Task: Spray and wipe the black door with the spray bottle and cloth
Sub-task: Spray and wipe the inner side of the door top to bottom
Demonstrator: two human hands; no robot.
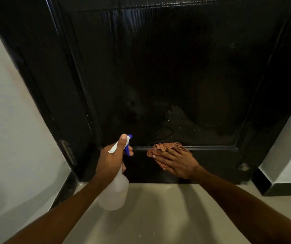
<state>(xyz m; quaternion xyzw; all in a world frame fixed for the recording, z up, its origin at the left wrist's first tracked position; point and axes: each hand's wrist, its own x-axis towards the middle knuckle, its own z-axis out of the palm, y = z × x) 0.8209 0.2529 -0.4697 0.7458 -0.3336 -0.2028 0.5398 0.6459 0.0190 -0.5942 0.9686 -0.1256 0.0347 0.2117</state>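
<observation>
Both forearms reach out low over the pale floor (pixel 150 217), which runs right up to the foot of the black door (pixel 176 67); glossy, dark, with a raised moulding framing one big panel. Left hand (pixel 112 159) is wrapped round the neck of the spray bottle (pixel 113 192), thumb up along the white head, a finger on the blue trigger, nozzle aimed at the door's lower panel; the translucent bottle body hangs down below the fist, off the floor as far as I can tell. Right hand (pixel 175 162) is flat, fingers straight, pressing the orange checked cloth (pixel 162 150) onto the door just at the bottom rail of the moulding; cloth bunches out above and to the left of the fingers. Just above it the panel shows a wet, speckled patch; more droplets glint along the top edge.

Edges: black frame on the left with a metal hinge (pixel 68 152) low down, white wall (pixel 9 120) beside it; on the right another white wall with a black skirting (pixel 282 187) jutting toward the floor; a small round metal fitting (pixel 243 166) sits at the door's bottom right corner. Floor between the arms is open, with faint shadows of both arms.
</observation>
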